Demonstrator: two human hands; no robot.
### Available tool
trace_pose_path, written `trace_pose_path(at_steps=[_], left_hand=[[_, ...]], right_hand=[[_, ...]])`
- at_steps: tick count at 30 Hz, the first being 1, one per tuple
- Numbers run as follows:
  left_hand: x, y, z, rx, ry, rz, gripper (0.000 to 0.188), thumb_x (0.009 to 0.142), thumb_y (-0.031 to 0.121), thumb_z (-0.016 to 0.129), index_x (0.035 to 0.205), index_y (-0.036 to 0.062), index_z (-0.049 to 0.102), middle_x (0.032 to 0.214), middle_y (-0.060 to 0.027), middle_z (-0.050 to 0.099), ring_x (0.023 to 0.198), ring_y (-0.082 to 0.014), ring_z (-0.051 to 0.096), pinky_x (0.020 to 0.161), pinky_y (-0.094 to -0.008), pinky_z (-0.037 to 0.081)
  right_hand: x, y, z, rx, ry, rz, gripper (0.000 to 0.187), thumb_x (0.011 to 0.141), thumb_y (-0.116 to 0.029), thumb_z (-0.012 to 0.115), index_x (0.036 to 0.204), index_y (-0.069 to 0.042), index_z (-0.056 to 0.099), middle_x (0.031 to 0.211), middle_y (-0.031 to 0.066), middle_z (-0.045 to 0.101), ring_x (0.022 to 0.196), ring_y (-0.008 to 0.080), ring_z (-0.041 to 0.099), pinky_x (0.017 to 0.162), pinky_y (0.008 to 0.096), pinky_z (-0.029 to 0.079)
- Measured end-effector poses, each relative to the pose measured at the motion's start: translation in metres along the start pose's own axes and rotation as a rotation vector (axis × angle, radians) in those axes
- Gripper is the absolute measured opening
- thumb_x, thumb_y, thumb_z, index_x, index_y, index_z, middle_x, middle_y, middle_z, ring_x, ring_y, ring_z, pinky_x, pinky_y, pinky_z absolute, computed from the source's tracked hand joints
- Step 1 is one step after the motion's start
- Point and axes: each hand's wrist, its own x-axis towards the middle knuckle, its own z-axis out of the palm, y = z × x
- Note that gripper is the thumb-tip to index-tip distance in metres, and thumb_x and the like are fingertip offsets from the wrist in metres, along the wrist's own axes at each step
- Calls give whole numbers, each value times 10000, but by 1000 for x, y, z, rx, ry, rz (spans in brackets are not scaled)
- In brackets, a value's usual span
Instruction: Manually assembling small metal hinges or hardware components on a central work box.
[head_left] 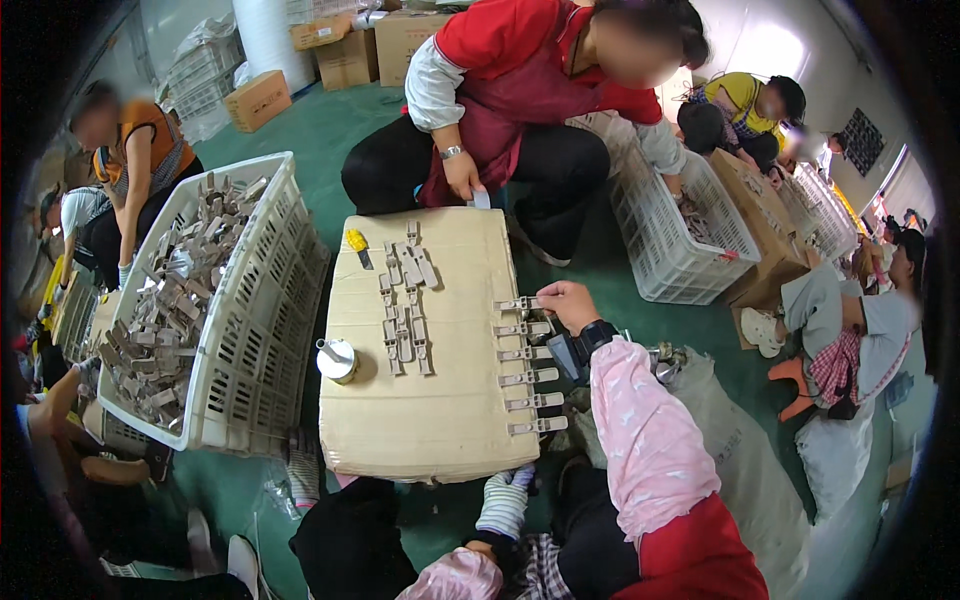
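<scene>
A broad tan cardboard tabletop (450,430) stands in front of me, with bare space across its near part. To its left is a big white slotted plastic crate (280,310), heaped high with loose grey metal clips (190,280). In the upper middle of the tabletop, a cluster of the same flat grey clips (404,318) lies in rough upright columns.

Along the right edge runs a neat row of six grey metal clips (530,377), lying crosswise, their outer ends reaching past the edge; I cannot tell whether they grip the cardboard. My left hand (503,500), in a striped white glove, is low by the near edge; I cannot tell how its fingers are set. My bare right hand (568,306) pinches the outer end of the farthest clip in the row.

By my reckoning, six are lined up, the cluster is not yet in that row, and the crate's heap leaves most undone. A short silvery cylindrical can (338,362) stands at the left edge, and a small yellow-handled knife (358,246) lies beyond it.
</scene>
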Motion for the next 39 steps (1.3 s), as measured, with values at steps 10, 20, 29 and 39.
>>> trace_pose_path(at_steps=[10,20,29,39], left_hand=[[1,0,1,-8,-21,-13,299,871,234,620,1065,7,619,812,-34,622,653,-100,501,617,-265,437],[7,-13,-3,95,9,-5,386,851,287,646,1092,-12,610,977,-77,652,824,-150,548,775,-302,448],[8,-15,-2,30,3,68,395,853,285,643,1115,-8,602,1039,-80,643,887,-153,549,814,-296,436],[-4,14,5,-43,-11,-61,295,863,197,635,1100,21,612,953,-18,632,771,-102,527,680,-249,460]], right_hand=[[7,5,4,15,2,18,66,736,-9,649,791,25,658,691,55,634,569,103,556,529,241,452],[6,-2,8,-48,1,25,78,740,-9,647,803,33,667,701,65,643,568,111,561,534,246,459],[8,0,9,-83,8,53,77,731,-8,650,798,25,670,688,61,641,560,105,553,532,246,456],[20,17,4,-192,5,79,85,725,-50,679,795,-3,685,662,67,639,558,124,570,531,275,462]])
